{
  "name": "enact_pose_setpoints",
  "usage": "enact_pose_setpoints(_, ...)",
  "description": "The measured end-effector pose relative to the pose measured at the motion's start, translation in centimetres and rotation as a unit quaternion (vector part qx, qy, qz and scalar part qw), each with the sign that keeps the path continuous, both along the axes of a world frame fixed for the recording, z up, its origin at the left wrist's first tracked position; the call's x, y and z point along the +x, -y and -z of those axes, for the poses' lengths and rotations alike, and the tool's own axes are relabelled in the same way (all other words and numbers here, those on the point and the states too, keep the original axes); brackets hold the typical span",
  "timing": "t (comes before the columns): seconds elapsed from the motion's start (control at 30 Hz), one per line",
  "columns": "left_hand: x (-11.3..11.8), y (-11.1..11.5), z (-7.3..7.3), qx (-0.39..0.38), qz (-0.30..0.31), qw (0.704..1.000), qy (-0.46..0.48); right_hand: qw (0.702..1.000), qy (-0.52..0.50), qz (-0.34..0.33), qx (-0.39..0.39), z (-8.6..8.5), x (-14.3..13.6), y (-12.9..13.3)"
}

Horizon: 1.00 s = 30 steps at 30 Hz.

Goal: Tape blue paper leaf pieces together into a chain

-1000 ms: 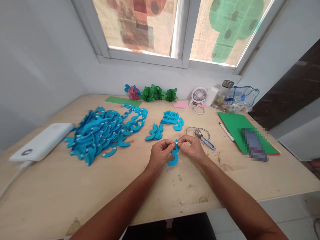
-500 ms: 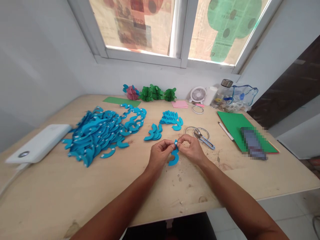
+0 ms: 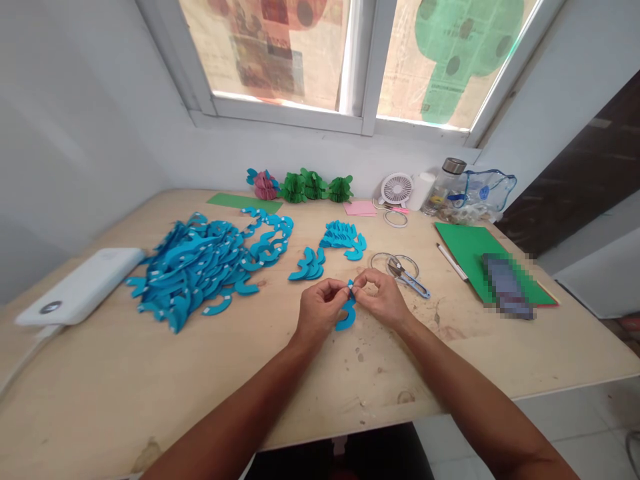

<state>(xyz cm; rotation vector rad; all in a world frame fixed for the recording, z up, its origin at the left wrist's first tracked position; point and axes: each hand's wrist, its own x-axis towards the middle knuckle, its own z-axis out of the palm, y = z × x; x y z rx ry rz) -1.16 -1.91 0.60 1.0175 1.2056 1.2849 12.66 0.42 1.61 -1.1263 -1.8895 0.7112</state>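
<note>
Near the middle of the wooden table, my left hand (image 3: 320,308) and my right hand (image 3: 381,299) meet at a curved blue paper piece (image 3: 346,319). Both hands pinch its upper end, where a small white patch shows, and its curved lower part hangs below my fingers. Just beyond my hands lie a small group of blue arcs (image 3: 307,264) and a folded blue stack (image 3: 340,235). A large heap of blue paper arcs with white patches (image 3: 195,267) spreads to the left.
Blue-handled snips (image 3: 413,283) lie by metal rings on the right. Farther right are a white pen (image 3: 451,262), green sheets (image 3: 465,257) and a phone. A white power bank (image 3: 83,287) sits far left. Paper flowers, a small fan (image 3: 396,189) and a bottle (image 3: 445,183) stand at the back.
My fingers have shifted very slightly at the top of the blue piece, and my right fingertips sit a little farther left. The hanging part has moved slightly left.
</note>
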Motion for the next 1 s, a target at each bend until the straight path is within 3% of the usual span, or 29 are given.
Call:
enact_pose_setpoints(0.3, 0.09, -0.07, -0.13, 0.016, -0.029, 0.999, -0.025, 0.998, 0.051, 0.004, 0.029, 0.07, 0.28, -0.08)
enact_pose_setpoints(0.57, 0.02, -0.24, 0.2, 0.011, -0.008, 1.0, -0.012, 0.995, 0.08, 0.021, 0.052, 0.16, 0.33, -0.12)
enact_pose_setpoints(1.0, -0.17, 0.17, -0.47, 0.022, 0.012, 1.0, -0.017, 0.995, 0.077, 0.014, 0.056, 0.1, 0.36, -0.07)
